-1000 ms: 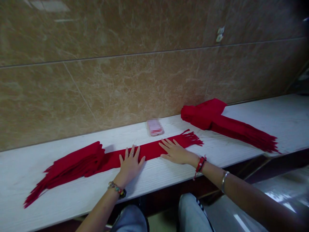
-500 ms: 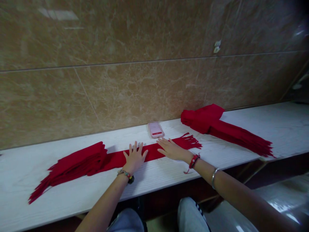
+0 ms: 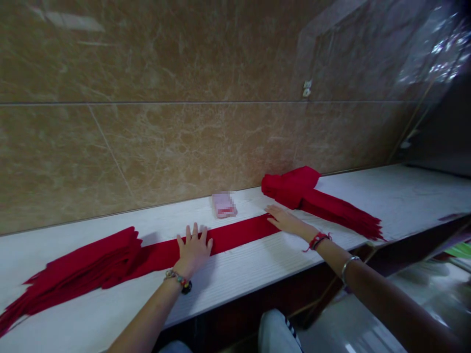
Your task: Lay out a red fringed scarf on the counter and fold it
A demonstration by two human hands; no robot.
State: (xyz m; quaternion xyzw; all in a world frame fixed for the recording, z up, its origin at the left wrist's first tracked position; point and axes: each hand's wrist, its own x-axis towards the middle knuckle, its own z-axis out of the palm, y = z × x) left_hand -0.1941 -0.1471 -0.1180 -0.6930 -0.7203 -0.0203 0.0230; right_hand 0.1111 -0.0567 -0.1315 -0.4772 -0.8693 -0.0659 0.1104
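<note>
Red strip [image 3: 235, 235]: laid flat, unfolded | left hand [image 3: 193, 251], right hand [image 3: 289, 221]: open upon it, gripping nothing | left bundle [image 3: 90, 260]: layered | right bundle [image 3: 290, 189]: heaped

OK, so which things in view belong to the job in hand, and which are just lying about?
In the job:
Flat red strip
Left hand, spread on it
Right hand, at its right end
Folded red stack, meeting its left end
Red pile at right, probably, being similar cloth
White counter underneath

Lying about:
Phone-like item, apart from both hands
</note>
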